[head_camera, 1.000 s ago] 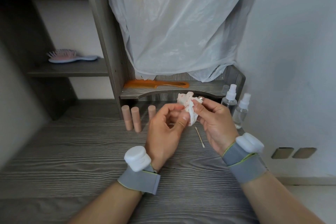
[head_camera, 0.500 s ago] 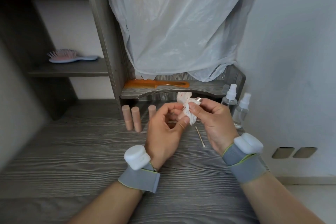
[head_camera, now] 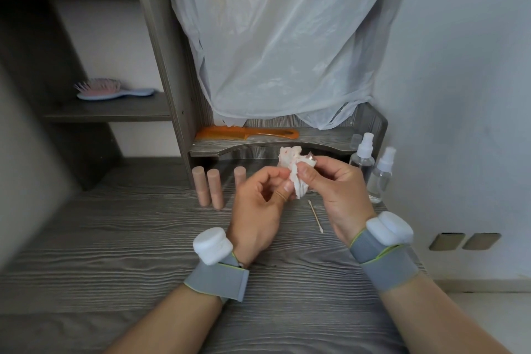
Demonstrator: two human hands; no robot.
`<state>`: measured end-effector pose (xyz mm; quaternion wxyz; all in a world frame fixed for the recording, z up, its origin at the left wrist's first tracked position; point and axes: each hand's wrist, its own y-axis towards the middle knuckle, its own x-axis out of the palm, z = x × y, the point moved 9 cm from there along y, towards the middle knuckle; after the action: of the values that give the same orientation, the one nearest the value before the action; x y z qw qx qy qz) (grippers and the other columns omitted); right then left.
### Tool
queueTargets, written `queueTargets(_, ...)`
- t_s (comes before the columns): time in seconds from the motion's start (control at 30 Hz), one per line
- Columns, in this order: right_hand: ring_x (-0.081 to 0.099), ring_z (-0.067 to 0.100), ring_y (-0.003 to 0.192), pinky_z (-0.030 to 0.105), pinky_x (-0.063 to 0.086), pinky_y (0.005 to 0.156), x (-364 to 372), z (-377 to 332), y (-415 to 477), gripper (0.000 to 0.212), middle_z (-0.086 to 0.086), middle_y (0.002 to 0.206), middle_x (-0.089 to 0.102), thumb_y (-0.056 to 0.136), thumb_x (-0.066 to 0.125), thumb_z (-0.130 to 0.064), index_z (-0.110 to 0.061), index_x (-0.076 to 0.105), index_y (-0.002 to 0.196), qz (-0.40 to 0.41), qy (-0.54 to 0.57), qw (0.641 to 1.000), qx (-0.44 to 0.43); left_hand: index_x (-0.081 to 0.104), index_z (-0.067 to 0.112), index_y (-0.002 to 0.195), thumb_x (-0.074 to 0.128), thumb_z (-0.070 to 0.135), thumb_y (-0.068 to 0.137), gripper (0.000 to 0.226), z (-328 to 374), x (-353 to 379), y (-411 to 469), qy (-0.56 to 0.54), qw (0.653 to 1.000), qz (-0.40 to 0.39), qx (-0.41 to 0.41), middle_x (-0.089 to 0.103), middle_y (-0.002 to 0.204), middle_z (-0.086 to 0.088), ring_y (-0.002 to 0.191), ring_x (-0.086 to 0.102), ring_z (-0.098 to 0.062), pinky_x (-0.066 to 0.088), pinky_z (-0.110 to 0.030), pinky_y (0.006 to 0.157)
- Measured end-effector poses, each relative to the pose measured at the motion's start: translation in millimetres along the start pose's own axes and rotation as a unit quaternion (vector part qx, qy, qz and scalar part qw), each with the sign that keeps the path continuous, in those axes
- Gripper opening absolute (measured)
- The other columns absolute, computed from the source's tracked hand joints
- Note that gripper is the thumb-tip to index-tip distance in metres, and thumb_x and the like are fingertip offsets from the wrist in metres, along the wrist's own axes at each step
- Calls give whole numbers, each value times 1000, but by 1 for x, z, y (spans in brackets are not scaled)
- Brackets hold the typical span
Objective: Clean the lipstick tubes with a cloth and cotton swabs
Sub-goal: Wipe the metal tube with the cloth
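Observation:
Above the desk, my right hand (head_camera: 336,190) pinches a crumpled white cloth (head_camera: 290,162) with red smears, thumb pressed on its front. A silver end of a lipstick tube (head_camera: 311,157) pokes out of the cloth by my right fingertips; the rest of the tube is hidden. My left hand (head_camera: 258,210) has its fingers curled, and thumb and forefinger pinch the wrapped tube's lower end. Three pink lipstick tubes (head_camera: 215,188) stand upright on the desk to the left of my hands. A cotton swab (head_camera: 315,215) lies on the desk between my wrists.
Two clear spray bottles (head_camera: 380,175) stand at the right by the wall. An orange comb (head_camera: 250,133) lies on the low shelf behind my hands, under a hanging plastic bag (head_camera: 281,52). A hairbrush (head_camera: 109,89) rests on the left shelf. The grey wooden desk (head_camera: 115,238) spreads below.
The cloth has turned a little between my fingers and my right thumb has slid over it. Both hands stay in nearly the same place.

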<state>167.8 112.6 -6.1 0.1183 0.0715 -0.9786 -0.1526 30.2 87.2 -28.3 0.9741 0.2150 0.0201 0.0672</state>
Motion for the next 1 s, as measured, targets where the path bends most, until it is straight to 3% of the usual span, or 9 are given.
queueTargets(0.1, 69, 16, 77, 26, 55, 72, 0, -2, 0, 14, 6, 81, 76, 74, 74, -22, -13, 76, 85, 2, -11, 1000, -8, 69, 5, 102, 52, 10, 100, 18, 0, 2, -1, -3, 1000, -5, -7, 69, 76, -7, 72, 65, -18, 56, -33, 72)
queueTargets(0.27, 70, 16, 81, 25, 55, 73, 1, -2, 0, 17, 7, 86, 76, 73, 74, -21, -14, 76, 88, 1, -16, 1000, -12, 69, 13, 100, 72, 11, 87, 14, 2, -1, -1, 3, 1000, 7, 5, 71, 86, -7, 83, 66, -29, 57, -37, 81)
queueTargets(0.4, 69, 17, 76, 27, 56, 68, 0, -1, 0, 16, 8, 83, 76, 73, 74, -21, -12, 76, 87, 1, -13, 1000, -12, 69, 8, 102, 58, 8, 96, 12, -1, 3, -1, -1, 1000, -15, -5, 71, 79, -7, 75, 65, -20, 55, -35, 76)
queueTargets(0.47, 69, 18, 78, 31, 57, 72, -1, -1, 0, 18, 10, 85, 76, 73, 75, -23, -13, 76, 88, 6, -21, 1000, -14, 69, 7, 103, 55, 10, 98, 16, -2, 4, -1, -3, 1000, -18, -13, 71, 79, -7, 73, 64, -17, 54, -33, 75)
queueTargets(0.67, 70, 12, 81, 23, 54, 73, 0, -2, 1, 17, 3, 86, 76, 75, 72, -22, -15, 75, 90, 0, -15, 1000, -23, 69, 7, 107, 71, 17, 87, 22, -6, 0, -1, -45, 998, -2, -33, 74, 88, -12, 83, 68, -26, 55, -44, 84)
queueTargets(0.87, 68, 2, 78, 15, 50, 67, 4, -3, 0, 19, -5, 84, 76, 79, 65, -20, -14, 73, 96, -13, -4, 999, -31, 68, 2, 108, 75, 19, 81, 33, -6, -4, 0, -94, 994, 23, -47, 75, 92, -15, 84, 68, -21, 54, -35, 81)
queueTargets(1.0, 70, 10, 86, 21, 54, 75, 1, -1, 1, 25, 0, 91, 77, 80, 65, -23, -12, 73, 100, -6, -13, 999, -34, 69, 3, 108, 75, 21, 74, 39, -5, -7, 0, -116, 992, 32, -49, 75, 94, -15, 86, 68, -21, 56, -32, 81)
